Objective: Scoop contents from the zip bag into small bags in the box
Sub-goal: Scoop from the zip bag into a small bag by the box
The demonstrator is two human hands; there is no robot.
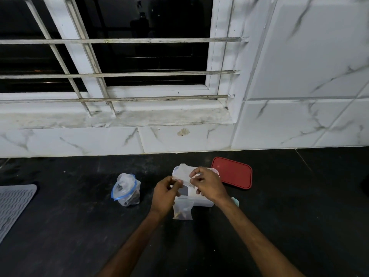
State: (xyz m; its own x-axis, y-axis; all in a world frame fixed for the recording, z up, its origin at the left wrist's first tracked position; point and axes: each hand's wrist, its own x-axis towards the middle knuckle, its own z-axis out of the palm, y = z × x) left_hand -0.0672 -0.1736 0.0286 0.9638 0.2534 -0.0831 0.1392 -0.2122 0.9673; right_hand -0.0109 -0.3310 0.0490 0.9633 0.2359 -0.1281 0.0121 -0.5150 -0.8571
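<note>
A clear zip bag [126, 189] with a blue seal stands open on the dark counter, dark contents inside. To its right is a clear plastic box [201, 200]. Above the box, my left hand [166, 193] and my right hand [208, 184] pinch the two sides of a small clear bag [184, 174] between them. Another small bag [183, 210] holding a little dark material leans against the box's front. Both hands hide much of the box's inside.
The red lid [232, 172] lies flat behind and right of the box. A grey ridged mat [14, 204] is at the left edge. A pale green thing [235, 201] peeks out behind my right wrist. The marble-tiled wall [79, 140] and a window sill bound the counter's back.
</note>
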